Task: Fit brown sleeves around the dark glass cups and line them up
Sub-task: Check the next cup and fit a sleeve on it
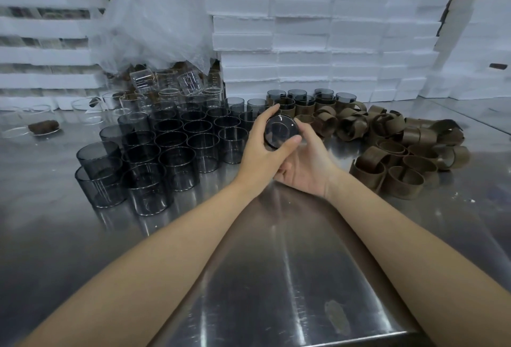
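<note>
Fingers [267, 114] of the left hand [262, 153] curl round a dark glass cup [281, 131] above the table [276, 263], between bare cups [171, 153] and brown sleeves [401, 178]. The right hand [307, 165] grips it from below. Markings on the clear glasses [190, 81] are illegible.

On the brushed steel table [276, 277], bare dark glass cups [177, 150] cluster at ten o'clock from its middle, loose brown paper sleeves [401, 153] heap at two o'clock, and sleeved dark cups [304, 106] stand at twelve, just before stacked white foam blocks [318, 42].

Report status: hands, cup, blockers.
Left hand grips a dark cup, right hand holds it from below. No sleeve visible on it. Sleeve pile lies right, nothing in the way.
</note>
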Motion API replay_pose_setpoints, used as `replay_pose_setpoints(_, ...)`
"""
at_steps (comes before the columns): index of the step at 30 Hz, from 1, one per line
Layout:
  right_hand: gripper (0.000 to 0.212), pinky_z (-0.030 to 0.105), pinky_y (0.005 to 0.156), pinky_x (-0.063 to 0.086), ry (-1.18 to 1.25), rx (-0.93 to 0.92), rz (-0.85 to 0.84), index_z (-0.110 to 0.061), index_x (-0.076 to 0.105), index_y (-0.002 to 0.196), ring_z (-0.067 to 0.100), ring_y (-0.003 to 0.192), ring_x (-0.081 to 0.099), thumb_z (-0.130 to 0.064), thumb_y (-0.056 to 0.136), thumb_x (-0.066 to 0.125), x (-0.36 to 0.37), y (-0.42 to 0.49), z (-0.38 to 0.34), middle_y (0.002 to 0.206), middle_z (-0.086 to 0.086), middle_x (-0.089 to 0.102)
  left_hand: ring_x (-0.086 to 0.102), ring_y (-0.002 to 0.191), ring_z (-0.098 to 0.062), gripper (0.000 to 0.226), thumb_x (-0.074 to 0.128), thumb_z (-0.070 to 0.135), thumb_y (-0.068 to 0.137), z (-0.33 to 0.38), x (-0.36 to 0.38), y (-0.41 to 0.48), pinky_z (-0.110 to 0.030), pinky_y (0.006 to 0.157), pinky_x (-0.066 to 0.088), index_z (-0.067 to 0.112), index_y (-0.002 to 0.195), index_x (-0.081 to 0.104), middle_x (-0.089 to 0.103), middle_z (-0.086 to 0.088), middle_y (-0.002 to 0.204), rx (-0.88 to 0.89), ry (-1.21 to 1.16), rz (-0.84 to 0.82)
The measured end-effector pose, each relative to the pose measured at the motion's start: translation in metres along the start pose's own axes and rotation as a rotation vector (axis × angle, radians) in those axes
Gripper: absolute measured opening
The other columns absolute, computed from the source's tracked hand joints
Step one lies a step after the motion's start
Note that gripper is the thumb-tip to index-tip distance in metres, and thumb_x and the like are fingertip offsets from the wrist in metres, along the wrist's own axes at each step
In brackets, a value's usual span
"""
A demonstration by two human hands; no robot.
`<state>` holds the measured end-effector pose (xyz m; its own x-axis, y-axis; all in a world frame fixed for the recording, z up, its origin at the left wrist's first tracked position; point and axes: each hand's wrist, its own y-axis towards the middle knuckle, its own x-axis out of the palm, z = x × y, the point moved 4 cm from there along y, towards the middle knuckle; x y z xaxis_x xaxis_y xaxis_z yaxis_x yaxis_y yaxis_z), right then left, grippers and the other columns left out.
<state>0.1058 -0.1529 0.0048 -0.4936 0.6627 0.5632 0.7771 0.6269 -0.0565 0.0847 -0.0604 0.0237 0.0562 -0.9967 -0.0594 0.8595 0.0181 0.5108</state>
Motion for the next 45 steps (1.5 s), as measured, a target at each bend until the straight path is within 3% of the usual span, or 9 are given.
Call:
replay_pose_setpoints(8, 0.057, 0.023, 0.056, 0.026, 0.015, 0.040, 0.073, -0.011, 0.057, 0.102, 0.010, 0.044, 0.035, -0.065, 0.088, 0.043, -0.001, -0.005, -0.001, 0.057, -0.002, 0.042, 0.065, 0.104, -0.006, 0.049, 0.081, 0.012, 0.078, -0.002, -0.006, 0.005, -0.017, 0.090, 0.049, 0.018, 0.123, 0.063, 0.071, 0.003, 0.109, -0.021, -0.042, 0.094)
replay_pose_setpoints(16, 0.050, 0.023, 0.056, 0.027, -0.040, 0.050, 0.098, -0.017, 0.047, 0.090, 0.011, 0.049, 0.029, -0.067, 0.087, 0.043, -0.004, -0.002, -0.002, 0.059, -0.001, 0.038, 0.066, 0.089, -0.015, 0.021, 0.070, 0.012, 0.089, -0.005, -0.007, 0.010, -0.043, 0.094, 0.054, 0.021, 0.108, 0.071, 0.072, 0.002, 0.092, -0.040, -0.119, 0.157)
replay_pose_setpoints(20, 0.055, 0.022, 0.053, 0.032, -0.057, 0.051, 0.068, -0.013, 0.055, 0.078, 0.010, 0.047, 0.031, -0.066, 0.089, 0.042, -0.004, -0.002, -0.001, 0.060, -0.002, 0.040, 0.066, 0.076, -0.004, 0.017, 0.062, 0.015, 0.095, -0.006, -0.009, 0.012, -0.021, 0.077, 0.053, 0.014, 0.109, 0.072, 0.073, 0.010, 0.084, -0.031, -0.146, 0.184)
replay_pose_setpoints(23, 0.051, 0.022, 0.054, 0.032, -0.060, 0.068, 0.070, -0.014, 0.050, 0.081, 0.010, 0.047, 0.032, -0.064, 0.088, 0.045, -0.004, -0.003, -0.001, 0.061, -0.001, 0.041, 0.070, 0.085, -0.004, 0.028, 0.050, 0.024, 0.102, -0.005, -0.013, 0.011, -0.015, 0.078, 0.051, 0.010, 0.109, 0.072, 0.074, 0.008, 0.090, -0.035, -0.145, 0.222)
replay_pose_setpoints(26, 0.050, 0.022, 0.055, 0.036, -0.019, 0.083, 0.063, -0.013, 0.052, 0.085, 0.011, 0.049, 0.037, -0.062, 0.089, 0.047, -0.006, -0.005, -0.001, 0.064, 0.001, 0.045, 0.068, 0.100, -0.011, 0.032, 0.043, 0.028, 0.103, -0.006, -0.012, 0.010, -0.029, 0.094, 0.052, 0.010, 0.112, 0.069, 0.073, 0.002, 0.101, -0.045, -0.122, 0.191)
replay_pose_setpoints(28, 0.050, 0.023, 0.055, 0.041, -0.003, 0.079, 0.056, -0.010, 0.054, 0.089, 0.012, 0.051, 0.042, -0.060, 0.090, 0.049, -0.007, -0.005, 0.000, 0.066, 0.003, 0.048, 0.064, 0.101, -0.009, 0.024, 0.059, 0.024, 0.096, -0.009, -0.008, 0.008, -0.034, 0.095, 0.053, 0.010, 0.116, 0.063, 0.069, 0.007, 0.105, -0.040, -0.092, 0.136)
replay_pose_setpoints(33, 0.049, 0.024, 0.058, 0.041, -0.002, 0.064, 0.031, -0.010, 0.056, 0.110, 0.013, 0.055, 0.044, -0.055, 0.091, 0.053, -0.006, -0.004, 0.000, 0.076, 0.003, 0.045, 0.062, 0.103, 0.004, 0.052, 0.083, 0.017, 0.075, -0.013, -0.005, 0.008, -0.011, 0.088, 0.046, 0.025, 0.120, 0.057, 0.065, 0.014, 0.113, -0.049, -0.078, 0.065)
replay_pose_setpoints(40, 0.047, 0.026, 0.057, 0.048, -0.050, 0.073, 0.050, -0.008, 0.063, 0.087, 0.016, 0.055, 0.052, -0.055, 0.087, 0.058, -0.007, -0.004, -0.002, 0.072, 0.010, 0.055, 0.066, 0.096, -0.009, 0.033, 0.081, 0.018, 0.079, -0.011, -0.010, 0.008, -0.029, 0.090, 0.054, 0.014, 0.110, 0.069, 0.071, 0.002, 0.101, -0.100, -0.065, 0.152)
replay_pose_setpoints(45, 0.047, 0.025, 0.061, 0.049, -0.062, 0.080, 0.012, -0.009, 0.058, 0.089, 0.015, 0.057, 0.055, -0.056, 0.082, 0.061, -0.006, -0.004, -0.001, 0.073, 0.010, 0.057, 0.066, 0.085, -0.002, 0.013, 0.074, 0.019, 0.086, -0.010, -0.013, 0.009, -0.019, 0.080, 0.052, 0.015, 0.098, 0.073, 0.072, 0.009, 0.088, -0.073, -0.104, 0.199)
